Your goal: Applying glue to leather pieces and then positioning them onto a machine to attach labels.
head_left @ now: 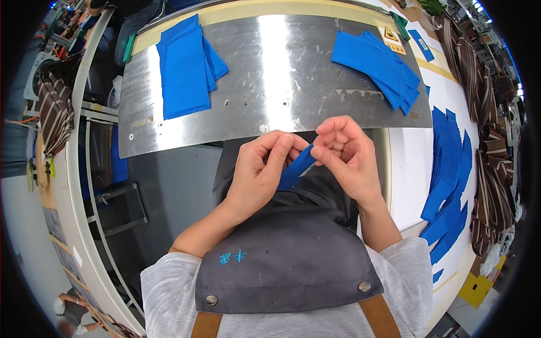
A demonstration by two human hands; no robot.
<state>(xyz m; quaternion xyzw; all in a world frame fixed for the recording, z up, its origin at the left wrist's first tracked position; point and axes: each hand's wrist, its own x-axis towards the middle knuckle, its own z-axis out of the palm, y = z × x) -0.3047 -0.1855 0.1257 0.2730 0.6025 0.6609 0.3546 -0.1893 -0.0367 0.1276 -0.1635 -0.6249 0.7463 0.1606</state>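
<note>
Just off the near edge of a metal plate [242, 118], both hands hold one small blue fabric piece [297, 170] over my lap. My left hand [264, 166] is closed on its left side, thumb on top. At the upper right corner, my right hand [349, 160] pinches the cloth between thumb and index finger, its other fingers curled loosely. The lower part of the piece hangs down before the dark apron [282, 253]. Flat on the plate lie a stack of blue fabric pieces [185, 73] at left and a fanned stack of blue pieces [376, 66] at right.
Right of me, a white tabletop [407, 174] carries long rows of blue fabric pieces [448, 169]. Brown striped cloth [490, 191] bunches along its far side. Green clamps [128, 48] sit at the plate's back corners. A metal frame [90, 169] stands at left; another person [73, 312] is at lower left.
</note>
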